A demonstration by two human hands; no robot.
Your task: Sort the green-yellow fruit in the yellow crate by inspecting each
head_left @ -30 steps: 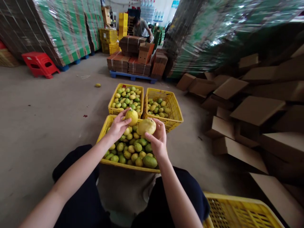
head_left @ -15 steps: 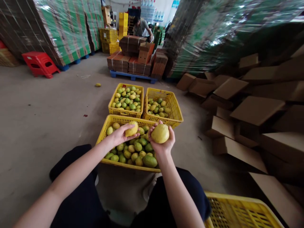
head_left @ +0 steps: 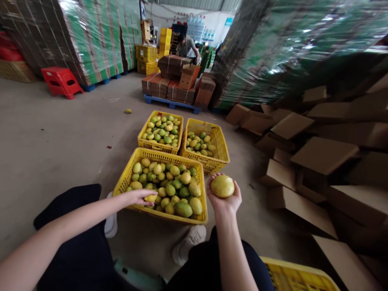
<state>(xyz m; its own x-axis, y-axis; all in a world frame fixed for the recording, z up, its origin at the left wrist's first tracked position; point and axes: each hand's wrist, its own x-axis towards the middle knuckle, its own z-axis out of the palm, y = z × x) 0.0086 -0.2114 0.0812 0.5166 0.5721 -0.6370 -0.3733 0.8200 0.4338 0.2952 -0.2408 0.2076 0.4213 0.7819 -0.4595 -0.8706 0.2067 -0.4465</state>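
Left of and below the frame's centre, a small yellow fruit (head_left: 150,198) is gripped by the half-curled fingers of the left hand (head_left: 140,197), low over the near yellow crate (head_left: 182,220); right of centre, beside that crate, a larger yellow fruit (head_left: 222,186) is cradled in the upturned, loosely cupped right hand (head_left: 226,202). Two fruits seem to be handled at once; next, the larger should be kept steady and the left grip loosened only with support beneath.

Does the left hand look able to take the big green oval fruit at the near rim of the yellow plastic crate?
Probably yes: the big green fruit lies uncovered on top, but the left hand may first need to release its yellow fruit.
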